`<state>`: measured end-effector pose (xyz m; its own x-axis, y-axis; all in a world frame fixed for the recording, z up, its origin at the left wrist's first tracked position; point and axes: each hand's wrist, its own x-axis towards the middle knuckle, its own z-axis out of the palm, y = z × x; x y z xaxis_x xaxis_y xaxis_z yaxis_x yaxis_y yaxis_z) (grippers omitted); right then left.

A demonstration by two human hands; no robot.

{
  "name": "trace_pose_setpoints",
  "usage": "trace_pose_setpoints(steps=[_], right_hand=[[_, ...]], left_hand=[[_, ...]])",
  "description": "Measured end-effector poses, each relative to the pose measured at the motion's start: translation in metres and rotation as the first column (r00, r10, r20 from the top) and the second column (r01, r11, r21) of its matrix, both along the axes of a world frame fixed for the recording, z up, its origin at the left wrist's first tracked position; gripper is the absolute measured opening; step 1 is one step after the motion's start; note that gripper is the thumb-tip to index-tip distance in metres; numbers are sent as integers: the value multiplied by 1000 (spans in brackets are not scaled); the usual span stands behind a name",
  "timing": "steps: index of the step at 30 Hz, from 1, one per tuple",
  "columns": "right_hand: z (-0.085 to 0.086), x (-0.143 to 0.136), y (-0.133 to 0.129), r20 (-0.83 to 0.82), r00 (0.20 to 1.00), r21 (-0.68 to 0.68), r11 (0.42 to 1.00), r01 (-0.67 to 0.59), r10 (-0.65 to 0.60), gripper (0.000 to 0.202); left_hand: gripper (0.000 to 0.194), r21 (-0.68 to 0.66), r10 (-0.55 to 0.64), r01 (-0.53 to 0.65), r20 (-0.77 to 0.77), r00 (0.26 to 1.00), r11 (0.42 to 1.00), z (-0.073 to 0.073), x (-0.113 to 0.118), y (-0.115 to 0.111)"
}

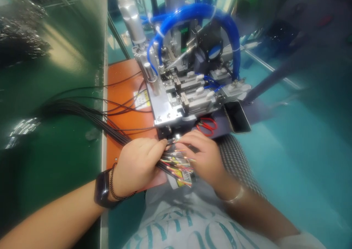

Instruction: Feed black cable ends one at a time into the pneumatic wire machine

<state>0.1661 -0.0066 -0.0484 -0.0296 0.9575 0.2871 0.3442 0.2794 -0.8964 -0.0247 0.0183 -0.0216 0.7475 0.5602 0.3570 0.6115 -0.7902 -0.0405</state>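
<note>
My left hand (140,161) is wrapped round a bundle of black cables (114,131), close to their stripped ends. Thin colored wires (178,164) fan out from the bundle to the right of that fist. My right hand (205,157) has its thumb and index finger pinched on a fine wire end at the top of the bundle, just below the machine's front edge. The metal machine (189,91), with its small cylinders and blue tubes, stands directly beyond both hands.
An orange board (123,84) lies under the cables, which trail left over a green surface (71,131). Red-handled scissors (207,126) and a dark phone (238,117) lie right of the machine front. A thick blue hose (233,32) arches above.
</note>
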Motion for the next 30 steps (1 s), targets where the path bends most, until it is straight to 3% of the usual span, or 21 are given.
trace_pose_setpoints(steps=[4,7,9,14,19,23,30], right_hand=[[0,0,3,18,999,65,998,-28,27,10],[2,7,9,186,970,150,971,-187,158,13],[3,12,13,270,941,135,960,-246,203,14],[-3,18,18,190,979,-84,995,-59,74,15],[-12,21,19,-15,990,-404,905,-135,141,15],[-14,22,23,-106,986,-474,865,-165,130,15],[-13,19,26,-108,992,-483,869,-109,65,9]], left_hand=[[28,3,-46,46,-28,999,999,-2,-2,0],[28,-31,-44,42,-85,995,999,1,0,1],[28,-86,-11,1,-123,992,996,3,3,2],[43,-144,23,-41,-129,991,989,1,5,4],[41,-154,0,-20,-133,991,988,-2,6,7],[41,-149,1,-23,-146,989,989,-2,8,9],[37,-156,22,-47,-158,987,987,1,7,10]])
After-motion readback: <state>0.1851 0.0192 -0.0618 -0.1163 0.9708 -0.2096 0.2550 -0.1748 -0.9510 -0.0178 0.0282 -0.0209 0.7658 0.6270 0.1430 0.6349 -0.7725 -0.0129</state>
